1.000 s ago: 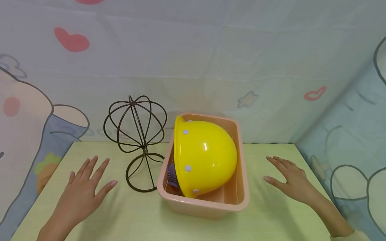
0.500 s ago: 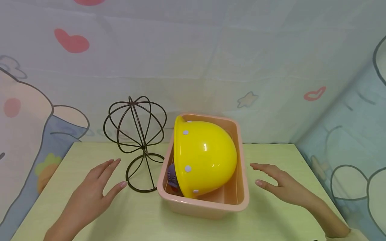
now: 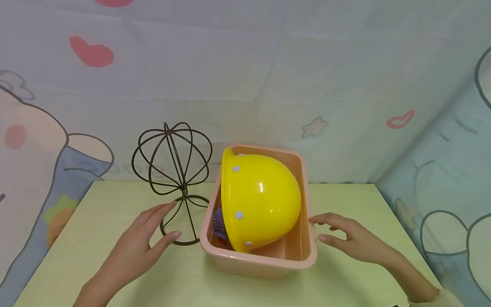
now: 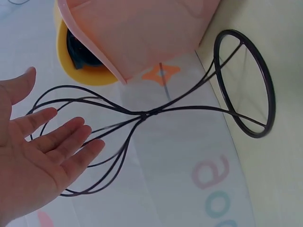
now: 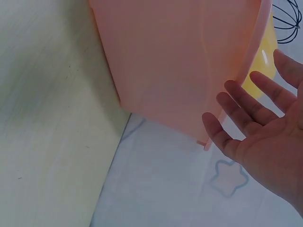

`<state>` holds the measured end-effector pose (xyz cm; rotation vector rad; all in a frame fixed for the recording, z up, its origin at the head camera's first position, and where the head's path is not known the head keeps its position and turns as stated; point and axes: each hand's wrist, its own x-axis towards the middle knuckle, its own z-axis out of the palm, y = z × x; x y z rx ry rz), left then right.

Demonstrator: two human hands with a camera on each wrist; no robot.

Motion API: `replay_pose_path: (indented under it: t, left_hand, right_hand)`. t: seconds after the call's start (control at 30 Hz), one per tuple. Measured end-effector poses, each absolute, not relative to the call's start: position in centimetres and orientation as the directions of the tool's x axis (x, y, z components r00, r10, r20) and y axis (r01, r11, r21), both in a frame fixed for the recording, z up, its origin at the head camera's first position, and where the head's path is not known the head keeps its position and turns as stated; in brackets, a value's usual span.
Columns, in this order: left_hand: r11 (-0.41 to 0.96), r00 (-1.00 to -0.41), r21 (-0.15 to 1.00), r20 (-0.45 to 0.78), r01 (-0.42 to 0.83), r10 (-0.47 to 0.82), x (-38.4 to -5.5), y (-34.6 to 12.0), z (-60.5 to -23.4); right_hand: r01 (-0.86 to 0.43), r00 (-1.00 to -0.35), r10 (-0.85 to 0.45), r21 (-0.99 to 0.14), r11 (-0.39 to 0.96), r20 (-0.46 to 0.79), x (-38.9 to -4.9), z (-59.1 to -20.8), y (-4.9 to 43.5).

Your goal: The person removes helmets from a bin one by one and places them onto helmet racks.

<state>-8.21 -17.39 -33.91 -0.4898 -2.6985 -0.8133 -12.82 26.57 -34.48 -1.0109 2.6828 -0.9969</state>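
Observation:
A yellow helmet with pale dots lies on its side in a pink plastic bin, its opening facing left. Beside its brim a purple textured thing peeks out, mostly hidden. Left of the bin stands a black wire stand with a ball-shaped top and a ring base. My left hand hovers in front of the stand with fingers loosely extended, holding nothing; the left wrist view shows the palm empty. My right hand is at the bin's right side, fingertips right at the rim, fingers relaxed.
The light wooden table carries the bin and the stand near its back edge. Behind it hangs a printed cloth with hearts and cartoon figures, continuing along the right side.
Both hands have moved inward: the left one rightward to the front of the stand, the right one leftward to the bin's rim. The bin, helmet and stand have stayed put.

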Motion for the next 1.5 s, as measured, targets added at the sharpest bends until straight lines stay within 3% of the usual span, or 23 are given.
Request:
replay_pose_path:
  t: [0.47,1.1,1.5]
  left_hand:
    - [0.672,-0.915,0.621,0.279,0.404,0.293,-9.0,-15.0,-33.1]
    - [0.519,-0.875,0.715,0.294,0.468,0.384,-11.8,-12.1,-32.9]
    - [0.474,-0.885,0.773,0.236,0.421,0.402,-12.8,-10.5,-33.5]
  right_hand:
    - [-0.563,-0.759,-0.641,-0.610,0.558,0.113,-13.0,-34.5,26.4]
    - [-0.510,-0.784,-0.618,-0.625,0.591,0.055,-13.1,-34.3,26.2]
    - [-0.526,-0.780,-0.621,-0.619,0.583,0.078,-13.3,-34.6,26.2]
